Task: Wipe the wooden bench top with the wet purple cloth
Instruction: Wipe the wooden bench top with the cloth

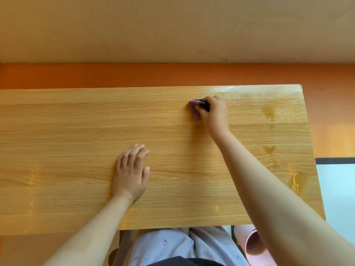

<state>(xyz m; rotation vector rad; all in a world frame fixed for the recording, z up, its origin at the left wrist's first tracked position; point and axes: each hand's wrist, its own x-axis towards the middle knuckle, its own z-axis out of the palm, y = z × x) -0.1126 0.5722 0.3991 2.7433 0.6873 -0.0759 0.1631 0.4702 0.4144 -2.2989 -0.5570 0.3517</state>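
Closest to the person are grey trousers and a pink bucket (pixel 251 244) on the floor, under the near edge of the wooden bench top (pixel 76 131). The bench runs long from left to right. The left hand (pixel 131 173) is nearer to the body. It lies flat on the wood near the middle, with its fingers straight and close together, and it holds nothing. It looks like it is there to lean on. Farther away, near the back edge and a bit to the right, the right hand (pixel 214 114) reaches out and grips the purple cloth (pixel 195 110) against the wood. Its fingers curl over the cloth, and there is something dark under them that I cannot make out. Shiny wet marks (pixel 269 112) lie to the right of the cloth. The wood to its left looks dry, so I think the cloth should go left next, along the bench.
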